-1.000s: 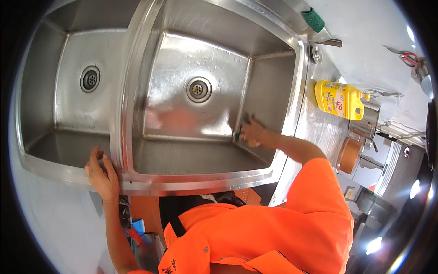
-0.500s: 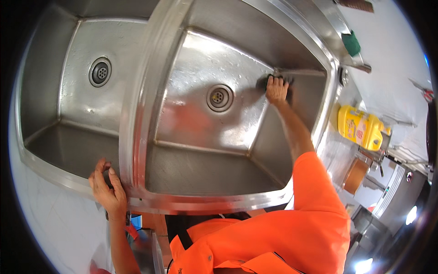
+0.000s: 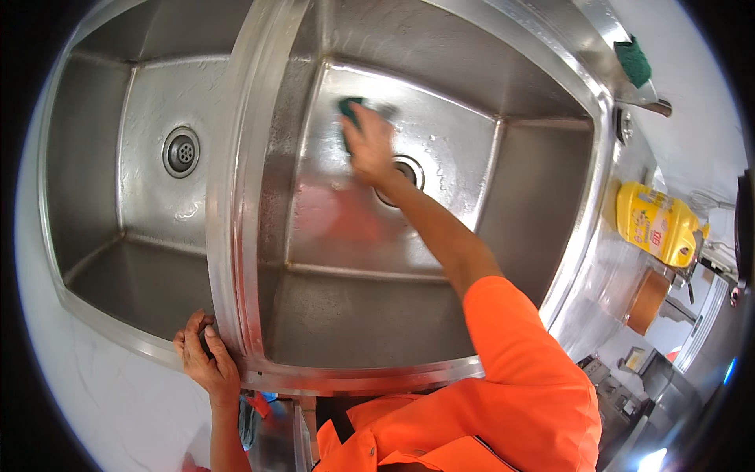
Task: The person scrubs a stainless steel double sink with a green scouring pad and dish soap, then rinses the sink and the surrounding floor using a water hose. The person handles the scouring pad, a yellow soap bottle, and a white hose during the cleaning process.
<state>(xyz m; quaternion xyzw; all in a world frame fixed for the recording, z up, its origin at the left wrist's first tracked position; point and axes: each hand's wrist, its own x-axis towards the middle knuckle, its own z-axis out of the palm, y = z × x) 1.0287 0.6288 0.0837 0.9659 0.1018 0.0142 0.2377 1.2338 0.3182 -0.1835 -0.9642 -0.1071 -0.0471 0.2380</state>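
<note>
My right hand (image 3: 372, 144), slightly blurred, presses a dark green scouring pad (image 3: 347, 111) against the floor of the right-hand steel sink basin (image 3: 464, 177), toward its far left. Under my wrist, the drain (image 3: 414, 167) of that basin is partly covered. My left hand (image 3: 209, 358) rests on the front rim of the left basin (image 3: 157, 228), beside the divider (image 3: 224, 228). Its fingers are loosely bent, with the thumb apart, and I see nothing held in them. A second drain (image 3: 182, 152) shows in the left basin.
A yellow jug (image 3: 657, 224) lies to the right of the sink, with a brown-orange container (image 3: 647, 301) nearer me. Another green pad (image 3: 633, 61) hangs over an edge at the far right. A white countertop (image 3: 94, 377) borders the sink at the left.
My right hand has swept the scouring pad leftward from the right side of the basin across its floor. My left hand stays at the front rim. The whole view has shifted slightly.
</note>
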